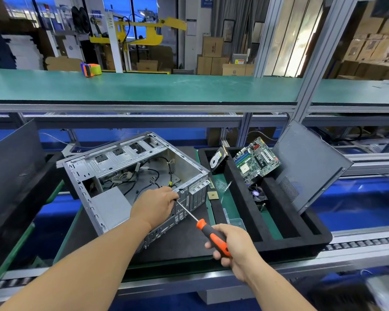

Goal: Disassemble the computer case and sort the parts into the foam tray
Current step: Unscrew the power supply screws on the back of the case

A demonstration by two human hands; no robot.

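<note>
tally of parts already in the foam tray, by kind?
Hard drive: 1
Motherboard: 1
Cooler fan: 1
CPU chip: 1
Side panel: 1
Total: 5, not counting small bits too unclear to identify.

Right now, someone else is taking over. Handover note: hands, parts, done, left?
Left hand: on the computer case rear edge, steadying the screwdriver tip.
Right hand: gripping the orange handle.
Foam tray, right of case, holds: hard drive, motherboard, cooler fan, side panel leaning.
Done: those parts out.
Left: rear screw, power supply, cables.
</note>
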